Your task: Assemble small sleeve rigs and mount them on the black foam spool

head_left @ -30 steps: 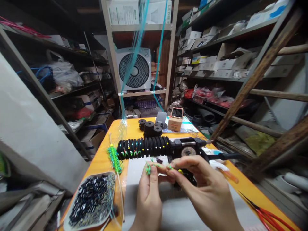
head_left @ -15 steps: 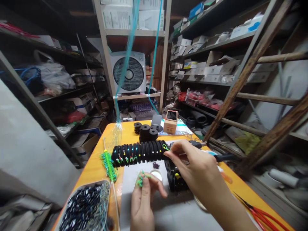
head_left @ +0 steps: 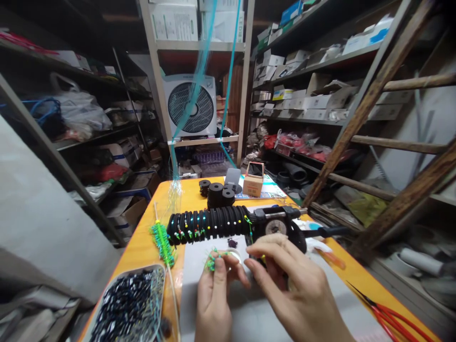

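My left hand (head_left: 215, 297) pinches a small bunch of bright green knotted strands (head_left: 211, 262) between thumb and forefinger. Just to its right is my right hand (head_left: 297, 275), its thumb and forefinger tips slightly apart and nothing visible between them. Above both hands runs a horizontal row of black spools (head_left: 210, 224), dotted with white, yellow, red and teal beads. A green looped thread (head_left: 248, 223) hangs at the row's right end, by a black metal mechanism (head_left: 276, 218). The mechanism's lower part is hidden behind my right hand.
Left stands a tray (head_left: 162, 285) of dark shiny pieces. Near it, a green-wrapped stick (head_left: 163, 242) lies along the orange table (head_left: 142, 228). Several loose black spools (head_left: 215, 192) and a small cardboard box (head_left: 254, 180) sit at the back; red-handled pliers (head_left: 388, 311) lie right.
My right hand has come down and away from the green thread at the spool row's right end, baring the mechanism. My left hand keeps the green strands, almost in place.
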`<action>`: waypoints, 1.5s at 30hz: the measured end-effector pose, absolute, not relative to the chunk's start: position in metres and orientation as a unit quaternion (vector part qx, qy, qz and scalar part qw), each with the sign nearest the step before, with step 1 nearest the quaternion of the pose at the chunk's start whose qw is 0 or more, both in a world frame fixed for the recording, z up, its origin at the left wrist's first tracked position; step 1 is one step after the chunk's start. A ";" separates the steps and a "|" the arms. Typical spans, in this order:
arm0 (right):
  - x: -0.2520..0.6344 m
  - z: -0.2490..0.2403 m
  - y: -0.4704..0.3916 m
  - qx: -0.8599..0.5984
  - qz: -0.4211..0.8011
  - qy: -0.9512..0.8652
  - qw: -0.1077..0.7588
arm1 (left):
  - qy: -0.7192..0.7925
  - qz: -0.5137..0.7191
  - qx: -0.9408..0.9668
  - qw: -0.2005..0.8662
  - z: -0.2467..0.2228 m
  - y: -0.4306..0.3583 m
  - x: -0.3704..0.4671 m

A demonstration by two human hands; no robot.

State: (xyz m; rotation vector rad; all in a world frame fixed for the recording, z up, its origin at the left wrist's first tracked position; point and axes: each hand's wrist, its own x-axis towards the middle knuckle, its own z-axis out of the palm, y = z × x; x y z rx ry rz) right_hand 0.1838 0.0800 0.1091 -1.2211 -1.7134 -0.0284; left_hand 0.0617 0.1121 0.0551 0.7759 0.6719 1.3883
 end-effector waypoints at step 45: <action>0.178 0.133 0.112 -0.483 -0.205 -0.696 0.491 | 0.176 0.643 0.302 0.681 0.056 0.124 0.057</action>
